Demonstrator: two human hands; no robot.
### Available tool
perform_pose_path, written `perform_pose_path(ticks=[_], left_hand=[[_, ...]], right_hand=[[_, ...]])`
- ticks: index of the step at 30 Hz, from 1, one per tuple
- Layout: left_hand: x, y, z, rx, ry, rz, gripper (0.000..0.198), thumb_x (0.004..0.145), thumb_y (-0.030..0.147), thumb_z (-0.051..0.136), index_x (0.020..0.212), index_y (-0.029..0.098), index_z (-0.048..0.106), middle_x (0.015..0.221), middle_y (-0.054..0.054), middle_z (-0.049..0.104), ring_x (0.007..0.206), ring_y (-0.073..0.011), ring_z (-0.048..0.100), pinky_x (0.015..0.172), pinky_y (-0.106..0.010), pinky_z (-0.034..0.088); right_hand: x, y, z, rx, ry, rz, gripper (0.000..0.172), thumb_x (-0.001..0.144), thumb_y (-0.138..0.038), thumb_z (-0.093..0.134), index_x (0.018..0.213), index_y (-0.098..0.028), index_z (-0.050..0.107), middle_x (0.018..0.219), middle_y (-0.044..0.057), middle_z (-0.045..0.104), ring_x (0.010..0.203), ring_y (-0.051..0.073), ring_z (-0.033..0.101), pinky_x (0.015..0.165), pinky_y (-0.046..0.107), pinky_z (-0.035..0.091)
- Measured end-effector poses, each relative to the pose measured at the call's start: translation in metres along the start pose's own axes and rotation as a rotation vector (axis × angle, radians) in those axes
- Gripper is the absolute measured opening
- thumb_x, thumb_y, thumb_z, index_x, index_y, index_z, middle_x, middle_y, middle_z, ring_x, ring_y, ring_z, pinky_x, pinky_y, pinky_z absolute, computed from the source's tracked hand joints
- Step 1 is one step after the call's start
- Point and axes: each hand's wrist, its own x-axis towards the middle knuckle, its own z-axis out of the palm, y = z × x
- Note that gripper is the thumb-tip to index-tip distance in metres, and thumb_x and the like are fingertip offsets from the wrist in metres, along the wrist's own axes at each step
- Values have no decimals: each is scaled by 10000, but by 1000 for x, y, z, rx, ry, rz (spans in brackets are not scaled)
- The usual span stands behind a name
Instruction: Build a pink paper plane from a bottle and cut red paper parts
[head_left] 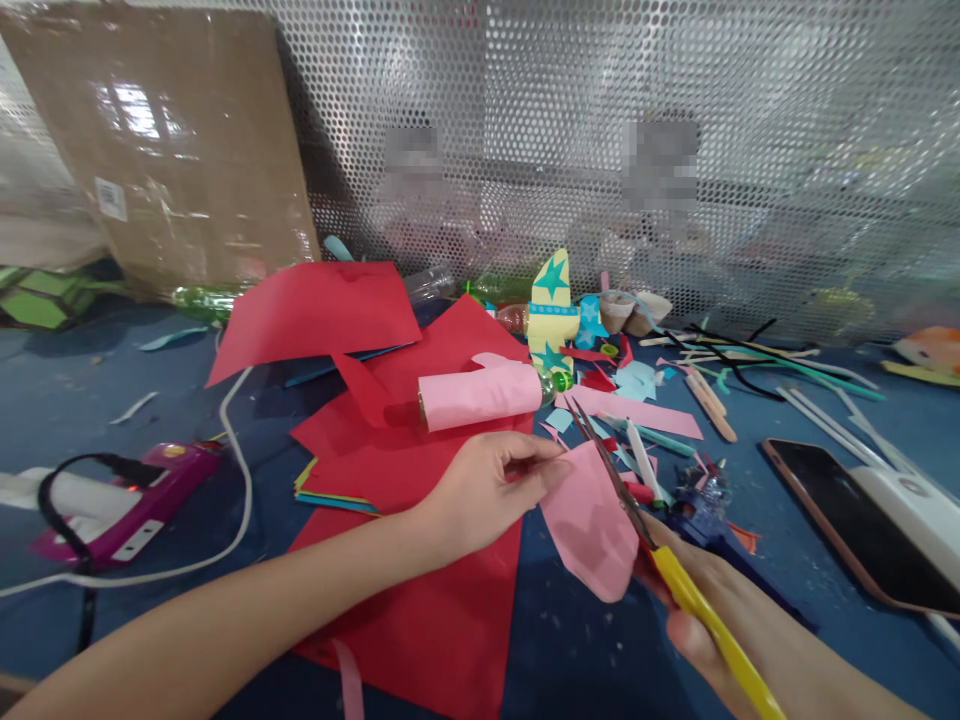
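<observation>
My left hand [487, 490] pinches the left edge of a pink paper piece [592, 520] and holds it above the table. My right hand [705, 620] grips yellow-handled scissors [645, 530], whose blades lie along the paper's right edge and point away from me. Just beyond stands a bottle wrapped in pink paper [480, 395] with yellow star-printed wings [553, 315]. Red paper sheets [420, 500] lie under my left hand.
A pink glue gun [127, 500] with a white cable lies at the left. A phone [855, 520] and a white device sit at the right. Sticks, straws and paper scraps [705, 400] are scattered behind. A cardboard sheet [165, 140] leans on the perforated wall.
</observation>
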Motion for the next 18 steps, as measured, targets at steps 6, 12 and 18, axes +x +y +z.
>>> perform_pose_path(ticks=[6, 12, 18], left_hand=[[2, -2, 1, -11, 20, -15, 266, 861, 344, 555, 821, 120, 694, 798, -62, 696, 757, -179, 626, 686, -254, 504], [3, -6, 1, -25, 26, -39, 272, 856, 354, 553, 834, 129, 705, 806, -66, 698, 765, -184, 624, 680, -262, 505], [4, -5, 0, -30, -3, -37, 297, 875, 371, 539, 796, 130, 693, 768, -36, 660, 695, -145, 579, 629, -233, 463]], right_hand=[[-2, 1, 5, 101, -11, 115, 545, 894, -669, 325, 1195, -268, 538, 901, 60, 687, 677, 221, 659, 635, 299, 574], [5, -6, -1, 1, -10, 113, 557, 881, -706, 264, 840, -249, 580, 662, 32, 605, 530, 197, 575, 497, 276, 529], [4, -5, 9, -42, 73, 100, 557, 901, -677, 240, 776, -250, 576, 596, 17, 581, 440, 176, 549, 437, 273, 512]])
